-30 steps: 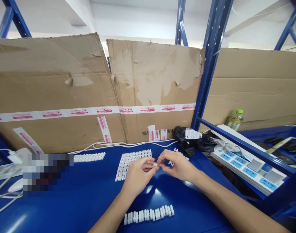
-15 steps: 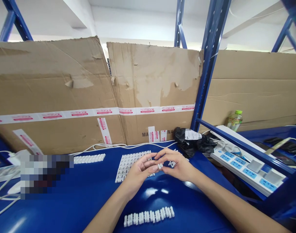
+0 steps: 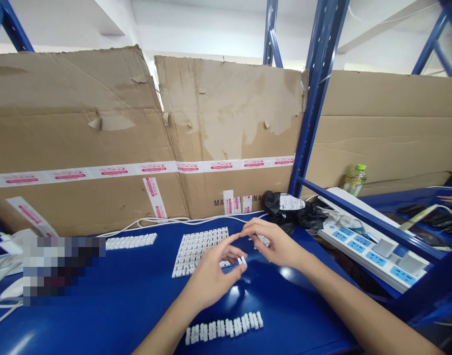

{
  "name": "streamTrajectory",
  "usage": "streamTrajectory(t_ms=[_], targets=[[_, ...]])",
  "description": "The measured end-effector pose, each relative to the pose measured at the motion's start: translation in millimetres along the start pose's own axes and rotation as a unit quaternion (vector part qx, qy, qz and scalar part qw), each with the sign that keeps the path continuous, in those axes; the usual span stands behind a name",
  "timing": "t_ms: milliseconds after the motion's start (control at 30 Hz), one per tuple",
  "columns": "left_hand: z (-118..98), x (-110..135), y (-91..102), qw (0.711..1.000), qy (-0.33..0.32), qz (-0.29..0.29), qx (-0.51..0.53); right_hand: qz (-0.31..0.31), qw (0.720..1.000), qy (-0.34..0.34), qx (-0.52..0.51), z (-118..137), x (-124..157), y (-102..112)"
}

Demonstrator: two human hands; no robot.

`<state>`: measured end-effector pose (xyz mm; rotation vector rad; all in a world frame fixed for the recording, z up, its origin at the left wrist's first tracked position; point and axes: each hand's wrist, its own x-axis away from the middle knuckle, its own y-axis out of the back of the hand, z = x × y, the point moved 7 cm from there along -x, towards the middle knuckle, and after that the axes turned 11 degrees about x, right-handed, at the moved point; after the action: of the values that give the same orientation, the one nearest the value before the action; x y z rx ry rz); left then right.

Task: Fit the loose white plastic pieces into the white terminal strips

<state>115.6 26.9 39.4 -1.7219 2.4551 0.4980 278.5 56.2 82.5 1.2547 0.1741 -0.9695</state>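
My left hand (image 3: 211, 273) is closed, with a small white plastic piece (image 3: 242, 260) between its thumb and fingers. Close by on the right, my right hand (image 3: 278, 242) has curved fingers apart from its thumb, and I see nothing held in it. Its fingertips meet or nearly meet the left index finger. Behind the right hand's fingers lie loose white pieces (image 3: 262, 240), partly hidden. A block of white pieces in rows (image 3: 191, 251) lies behind the left hand, which covers part of it. In front of both hands is a single row of similar pieces (image 3: 226, 326).
Another white row (image 3: 133, 240) lies at the back left. Cables (image 3: 174, 220) run along the cardboard wall (image 3: 226, 113). A black plastic bag (image 3: 285, 209), a blue post (image 3: 315, 98) and a power strip (image 3: 366, 251) stand right. A bottle (image 3: 355, 180) is behind them.
My hands have drawn slightly apart: the right thumb has left the white piece, which stays in my left hand. The view has shifted slightly.
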Motion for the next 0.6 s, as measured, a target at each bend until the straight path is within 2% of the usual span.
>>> streamTrajectory(t_ms=[67,133,233,300,400,600], targets=[[-9,8,-16.0,0.998,-0.009,0.045,-0.039,-0.054,0.998,-0.021,0.003,-6,0,9],[-15,17,-35.3,0.991,-0.015,0.099,-0.088,-0.081,0.996,-0.032,0.010,-8,1,11],[-17,30,-60.9,0.973,-0.033,0.176,-0.144,-0.058,0.997,-0.036,0.028,-7,1,6],[-17,35,-71.2,0.961,-0.046,0.215,-0.166,-0.036,0.998,-0.037,0.038,-5,2,2],[-16,37,-75.8,0.949,-0.054,0.245,-0.190,-0.023,0.998,-0.034,0.045,-4,2,0],[-14,37,-68.5,0.945,-0.040,0.238,-0.220,-0.016,0.997,-0.050,0.064,-11,1,3]])
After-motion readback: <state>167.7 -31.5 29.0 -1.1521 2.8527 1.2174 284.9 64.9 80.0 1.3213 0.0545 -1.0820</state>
